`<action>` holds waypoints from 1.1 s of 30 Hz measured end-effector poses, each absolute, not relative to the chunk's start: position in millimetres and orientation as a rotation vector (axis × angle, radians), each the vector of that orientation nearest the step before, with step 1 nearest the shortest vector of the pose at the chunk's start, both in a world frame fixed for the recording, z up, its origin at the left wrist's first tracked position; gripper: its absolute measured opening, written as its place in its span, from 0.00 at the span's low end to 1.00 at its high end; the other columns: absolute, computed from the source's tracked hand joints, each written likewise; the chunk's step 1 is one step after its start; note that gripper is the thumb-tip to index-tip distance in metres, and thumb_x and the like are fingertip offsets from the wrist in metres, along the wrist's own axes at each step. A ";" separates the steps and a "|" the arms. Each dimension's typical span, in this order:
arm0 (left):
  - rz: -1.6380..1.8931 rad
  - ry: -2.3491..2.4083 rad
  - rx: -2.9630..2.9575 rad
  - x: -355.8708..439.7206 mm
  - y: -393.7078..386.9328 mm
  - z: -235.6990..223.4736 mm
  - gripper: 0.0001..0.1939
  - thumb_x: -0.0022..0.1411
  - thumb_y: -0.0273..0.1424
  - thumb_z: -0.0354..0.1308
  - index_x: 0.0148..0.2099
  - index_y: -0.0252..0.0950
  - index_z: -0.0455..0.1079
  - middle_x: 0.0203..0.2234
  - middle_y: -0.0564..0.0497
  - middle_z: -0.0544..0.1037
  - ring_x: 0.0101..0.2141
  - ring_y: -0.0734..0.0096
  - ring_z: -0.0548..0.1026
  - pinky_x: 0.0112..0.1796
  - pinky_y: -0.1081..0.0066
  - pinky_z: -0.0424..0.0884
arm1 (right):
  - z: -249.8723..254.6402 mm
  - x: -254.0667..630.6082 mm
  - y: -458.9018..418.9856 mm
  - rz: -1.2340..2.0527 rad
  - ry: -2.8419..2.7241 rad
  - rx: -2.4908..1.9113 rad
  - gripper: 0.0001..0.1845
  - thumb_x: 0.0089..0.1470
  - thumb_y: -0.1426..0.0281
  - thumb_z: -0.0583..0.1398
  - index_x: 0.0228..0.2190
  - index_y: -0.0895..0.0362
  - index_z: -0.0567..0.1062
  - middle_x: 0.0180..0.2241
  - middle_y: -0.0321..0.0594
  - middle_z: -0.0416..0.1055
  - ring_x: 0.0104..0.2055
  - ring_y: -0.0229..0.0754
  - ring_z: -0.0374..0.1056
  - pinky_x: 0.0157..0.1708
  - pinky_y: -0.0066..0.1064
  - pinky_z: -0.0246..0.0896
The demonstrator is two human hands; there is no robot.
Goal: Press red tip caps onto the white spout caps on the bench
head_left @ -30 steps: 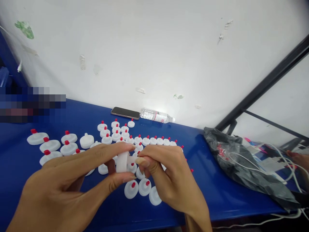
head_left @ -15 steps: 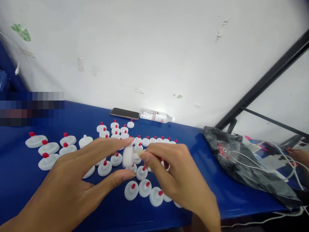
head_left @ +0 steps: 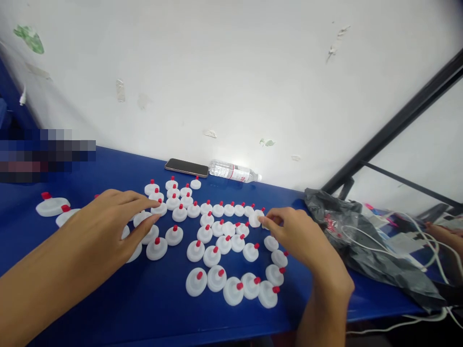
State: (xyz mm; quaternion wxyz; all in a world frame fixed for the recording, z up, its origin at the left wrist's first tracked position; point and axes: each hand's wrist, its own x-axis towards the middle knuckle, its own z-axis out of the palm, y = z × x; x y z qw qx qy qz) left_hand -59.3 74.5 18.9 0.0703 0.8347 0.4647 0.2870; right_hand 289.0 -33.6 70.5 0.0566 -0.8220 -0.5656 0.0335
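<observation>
Many round white plastic caps with a small red tip stand on the blue table, some in a curved line, like the red-tipped cap (head_left: 268, 294). My right hand (head_left: 296, 236) pinches a white cap (head_left: 256, 218) between thumb and fingers, at the right end of the upper row; no red tip shows clearly on it. At the left cluster, my left hand (head_left: 108, 221) has thumb and index finger apart on either side of a red-tipped cap (head_left: 159, 208). Whether the fingertips touch that cap I cannot tell. The left hand partly covers several caps behind it.
A phone (head_left: 186, 167) and a clear plastic bottle (head_left: 235, 171) lie along the wall. To the right, a black plastic bag (head_left: 361, 250) holds small red pieces, with white cables across it. Another person's hand (head_left: 443, 233) shows at the far right.
My hands were together around one white cap over the middle of the table. They have parted: the right went right with a white cap, the left moved left to the cluster.
</observation>
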 end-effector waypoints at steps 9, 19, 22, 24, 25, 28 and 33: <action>0.664 1.473 2.580 -63.1 80.8 13.7 0.32 0.73 0.52 0.45 0.55 0.40 0.84 0.53 0.39 0.89 0.55 0.36 0.81 0.58 0.40 0.75 | 65.3 290.2 -36.6 0.226 -1.742 -2.458 0.31 0.80 0.57 0.53 0.29 0.51 0.86 0.27 0.45 0.82 0.28 0.49 0.77 0.31 0.38 0.57; 0.547 1.553 2.655 -76.9 92.7 5.8 0.31 0.74 0.48 0.42 0.55 0.44 0.85 0.50 0.42 0.90 0.52 0.39 0.83 0.46 0.49 0.78 | 54.5 311.1 -23.6 0.206 -1.694 -2.459 0.16 0.70 0.72 0.64 0.52 0.48 0.90 0.48 0.42 0.90 0.46 0.51 0.85 0.44 0.36 0.69; 0.529 1.557 2.659 -74.6 91.8 7.9 0.30 0.74 0.46 0.42 0.52 0.42 0.85 0.49 0.40 0.90 0.51 0.38 0.82 0.47 0.47 0.78 | 52.4 308.0 -22.1 0.210 -1.695 -2.481 0.15 0.70 0.73 0.65 0.49 0.48 0.91 0.47 0.42 0.90 0.43 0.50 0.85 0.40 0.35 0.68; 0.510 1.554 2.650 -72.2 89.5 9.7 0.29 0.74 0.46 0.41 0.47 0.43 0.85 0.48 0.39 0.90 0.50 0.37 0.82 0.47 0.45 0.77 | 51.9 305.7 -21.4 0.216 -1.704 -2.491 0.14 0.69 0.73 0.65 0.47 0.48 0.91 0.46 0.41 0.90 0.41 0.48 0.85 0.38 0.35 0.67; 0.505 1.556 2.642 -71.0 88.0 10.8 0.29 0.74 0.46 0.41 0.44 0.43 0.84 0.47 0.39 0.90 0.49 0.37 0.82 0.47 0.45 0.77 | 51.8 304.8 -21.1 0.218 -1.709 -2.495 0.14 0.69 0.73 0.65 0.46 0.48 0.91 0.46 0.41 0.90 0.40 0.48 0.85 0.37 0.34 0.66; 0.514 1.580 2.622 -68.3 83.0 14.7 0.29 0.74 0.45 0.39 0.41 0.44 0.82 0.43 0.40 0.89 0.47 0.40 0.82 0.45 0.47 0.75 | 51.4 303.5 -20.2 0.213 -1.716 -2.512 0.14 0.69 0.73 0.65 0.44 0.49 0.92 0.45 0.41 0.90 0.42 0.49 0.85 0.36 0.34 0.65; 0.595 1.706 2.576 -61.4 73.3 25.6 0.23 0.74 0.47 0.41 0.46 0.45 0.76 0.40 0.47 0.88 0.40 0.51 0.83 0.37 0.58 0.69 | 49.6 304.5 -18.8 0.205 -1.735 -2.523 0.13 0.66 0.76 0.67 0.41 0.49 0.92 0.44 0.40 0.90 0.45 0.49 0.85 0.40 0.33 0.66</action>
